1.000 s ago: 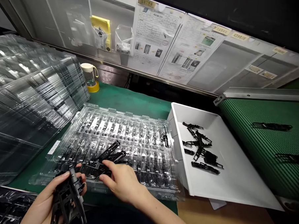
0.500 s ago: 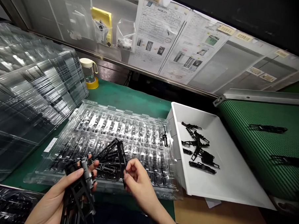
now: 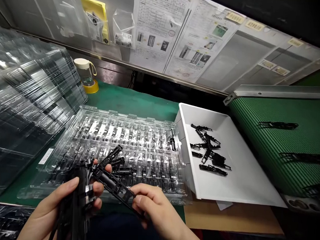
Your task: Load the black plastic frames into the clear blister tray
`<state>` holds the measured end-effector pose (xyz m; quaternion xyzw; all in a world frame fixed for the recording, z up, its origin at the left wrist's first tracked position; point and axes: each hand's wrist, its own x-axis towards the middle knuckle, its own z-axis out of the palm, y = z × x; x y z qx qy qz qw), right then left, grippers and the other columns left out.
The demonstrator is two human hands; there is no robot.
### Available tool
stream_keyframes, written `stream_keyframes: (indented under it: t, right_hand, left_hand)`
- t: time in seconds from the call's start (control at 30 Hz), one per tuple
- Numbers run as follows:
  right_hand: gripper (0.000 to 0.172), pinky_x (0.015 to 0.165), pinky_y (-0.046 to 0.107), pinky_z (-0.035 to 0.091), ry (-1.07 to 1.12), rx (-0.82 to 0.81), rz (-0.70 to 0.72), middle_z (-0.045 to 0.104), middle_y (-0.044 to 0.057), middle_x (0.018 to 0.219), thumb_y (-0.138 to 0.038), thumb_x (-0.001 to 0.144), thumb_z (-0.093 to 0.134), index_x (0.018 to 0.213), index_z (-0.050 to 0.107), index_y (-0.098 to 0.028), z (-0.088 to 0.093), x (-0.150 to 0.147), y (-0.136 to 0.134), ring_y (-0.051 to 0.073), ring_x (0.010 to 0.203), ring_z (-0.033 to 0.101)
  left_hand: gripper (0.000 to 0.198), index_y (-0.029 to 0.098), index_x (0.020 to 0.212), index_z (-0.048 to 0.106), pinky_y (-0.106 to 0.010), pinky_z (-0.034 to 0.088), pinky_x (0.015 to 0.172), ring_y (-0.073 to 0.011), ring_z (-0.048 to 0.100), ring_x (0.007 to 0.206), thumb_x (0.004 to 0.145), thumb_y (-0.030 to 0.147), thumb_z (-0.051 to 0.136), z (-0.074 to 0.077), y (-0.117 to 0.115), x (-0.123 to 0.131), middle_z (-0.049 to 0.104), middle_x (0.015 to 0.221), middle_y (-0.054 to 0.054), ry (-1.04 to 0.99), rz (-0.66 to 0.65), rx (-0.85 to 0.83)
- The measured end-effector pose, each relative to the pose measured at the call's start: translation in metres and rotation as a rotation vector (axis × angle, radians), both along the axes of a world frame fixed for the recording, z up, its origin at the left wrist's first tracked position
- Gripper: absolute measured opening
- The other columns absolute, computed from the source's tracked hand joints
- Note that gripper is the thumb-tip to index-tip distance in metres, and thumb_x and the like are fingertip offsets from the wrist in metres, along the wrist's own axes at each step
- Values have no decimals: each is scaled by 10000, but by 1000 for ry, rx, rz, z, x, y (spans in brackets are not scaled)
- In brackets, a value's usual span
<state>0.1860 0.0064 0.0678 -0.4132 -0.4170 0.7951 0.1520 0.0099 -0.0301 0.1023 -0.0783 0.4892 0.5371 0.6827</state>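
Observation:
My left hand is closed round a bundle of long black plastic frame parts, held above the near left of a clear plastic tray. My right hand pinches the lower end of one more black plastic frame part. That part slants up to the left, its far end at my left fingers. Several loose black parts lie on the tray beyond my hands. One black part sits in a slot at the tray's upper right.
Right of the tray, a white bin holds several black parts. A green conveyor belt carries more. Stacked clear trays rise at left, beside a bottle. Instruction sheets hang behind. Cardboard lies under the bin.
My right hand has moved slightly down and right, and its black part has swung from near upright to a slant, its upper end now at my left hand. The whole view has shifted a little.

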Motion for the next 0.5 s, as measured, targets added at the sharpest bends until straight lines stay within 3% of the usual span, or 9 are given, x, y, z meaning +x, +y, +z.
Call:
stream_keyframes:
  t: [0.1, 0.2, 0.3, 0.37, 0.5]
  right_hand:
    - [219, 328, 151, 235, 47, -85, 63, 468, -24, 494, -155, 720, 309, 768, 521, -126, 0, 0, 0, 30, 335, 370]
    - [206, 298, 140, 139, 195, -312, -13, 394, -51, 429, -117, 688, 312, 760, 504, -126, 3, -2, -1, 13, 296, 279]
    - [226, 315, 138, 82, 299, -450, -59, 249, -90, 403, -76, 643, 332, 755, 526, -103, 6, -2, -2, 5, 320, 137]
    - [276, 317, 153, 65, 344, -490, -34, 217, -98, 380, -72, 633, 322, 787, 550, -82, 8, -1, -3, 8, 312, 98]
    - [313, 319, 170, 63, 369, -513, -40, 219, -97, 356, -60, 612, 327, 806, 572, -71, 11, 2, -4, 14, 296, 109]
  left_hand:
    - [443, 151, 1209, 202, -227, 483, 462, -119, 521, 490, 780, 51, 246, 10, 5, 4, 593, 651, -57, 55, -29, -21]
    - [522, 153, 1250, 83, -236, 495, 477, -135, 541, 513, 771, 39, 258, 14, 4, 7, 607, 652, -60, 44, -9, -27]
    - [532, 186, 1243, 144, -260, 498, 505, -132, 523, 498, 751, 28, 269, 6, -2, 4, 607, 700, -61, 10, 16, -15]
    - [535, 208, 1210, 252, -265, 486, 481, -144, 502, 492, 716, 75, 409, -5, -7, -1, 570, 642, -40, 19, -30, 17]
    - [695, 313, 1053, 462, -239, 418, 363, -140, 444, 446, 430, 173, 737, -25, -17, -11, 508, 580, 12, -4, -63, -27]
